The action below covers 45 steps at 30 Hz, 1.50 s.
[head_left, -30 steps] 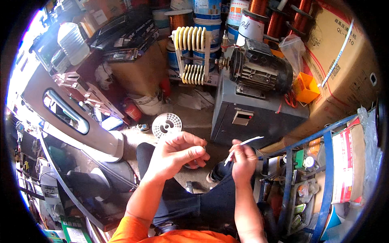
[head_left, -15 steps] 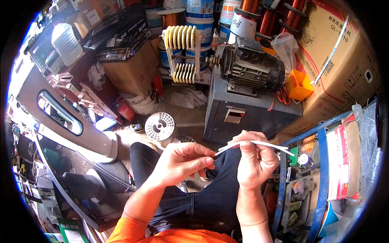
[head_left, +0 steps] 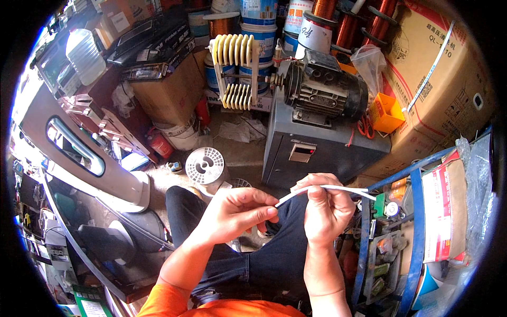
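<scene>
Thin white flexible tubes point(head_left: 343, 187), at least two side by side, cross in front of my lap. My right hand point(head_left: 328, 214) is closed around their middle, its thumb pressing them against the curled fingers, and their ends stick out to the right. My left hand point(head_left: 237, 211) pinches the left end between thumb and forefinger; the fingertips hide exactly what is held there. A single white strand shows between the hands, bent in a slight arch. My legs in dark trousers point(head_left: 274, 264) lie below.
Ahead, a black electric motor point(head_left: 330, 87) sits on a grey cabinet point(head_left: 317, 142), with a cream ribbed winding former point(head_left: 232, 50) on its shaft. A white spool point(head_left: 205, 165) stands by my left knee. A blue-framed rack point(head_left: 417, 238) is at right, a large carton point(head_left: 438, 68) behind it.
The tubes' left ends, seen apart before, now look brought together into one strand. Both hands keep their grip, and the whole view has shifted slightly.
</scene>
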Each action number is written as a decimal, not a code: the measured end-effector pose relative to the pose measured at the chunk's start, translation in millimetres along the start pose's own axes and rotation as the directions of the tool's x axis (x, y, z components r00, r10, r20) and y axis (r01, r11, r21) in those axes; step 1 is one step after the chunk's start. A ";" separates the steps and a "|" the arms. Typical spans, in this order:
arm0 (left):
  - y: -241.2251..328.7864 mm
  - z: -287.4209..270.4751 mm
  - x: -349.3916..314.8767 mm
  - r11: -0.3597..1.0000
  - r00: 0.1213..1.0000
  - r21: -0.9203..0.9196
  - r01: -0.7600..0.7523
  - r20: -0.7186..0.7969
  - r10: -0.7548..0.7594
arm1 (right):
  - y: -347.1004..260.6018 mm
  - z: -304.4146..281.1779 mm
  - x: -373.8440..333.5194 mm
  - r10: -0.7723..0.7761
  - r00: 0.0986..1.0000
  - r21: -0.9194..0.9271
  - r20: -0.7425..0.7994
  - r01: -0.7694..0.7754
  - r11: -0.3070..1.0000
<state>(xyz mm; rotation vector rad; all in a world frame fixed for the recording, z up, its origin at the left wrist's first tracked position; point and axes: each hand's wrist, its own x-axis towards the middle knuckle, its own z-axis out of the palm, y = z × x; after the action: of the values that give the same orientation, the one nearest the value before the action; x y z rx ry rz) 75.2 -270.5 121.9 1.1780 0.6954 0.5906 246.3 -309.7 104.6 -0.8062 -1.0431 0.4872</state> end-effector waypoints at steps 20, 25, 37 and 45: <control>-9.9 -20.2 16.6 0.951 0.995 -0.292 -0.103 -0.044 0.095 | 18.0 -12.9 15.0 0.233 0.935 -0.072 0.269 -0.221 0.973; -17.4 -23.7 29.3 0.818 0.967 -0.517 -0.254 -0.169 0.193 | 47.2 15.1 -59.8 0.446 0.857 0.085 0.260 -0.480 0.873; -32.9 -16.3 18.9 0.929 0.918 -0.199 -0.312 -0.314 0.241 | 50.1 32.7 -89.4 0.426 0.902 0.010 0.069 -0.427 0.904; -53.6 -10.0 9.6 0.949 0.954 -0.182 -0.257 -0.207 0.219 | 41.5 33.1 -80.2 0.456 0.890 -0.063 0.018 -0.454 0.889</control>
<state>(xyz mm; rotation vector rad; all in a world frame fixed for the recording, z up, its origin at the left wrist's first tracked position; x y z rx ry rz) 77.0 -272.3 66.6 1.0266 0.6331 0.9641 181.9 -328.1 35.6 -1.1058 -0.8968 0.8762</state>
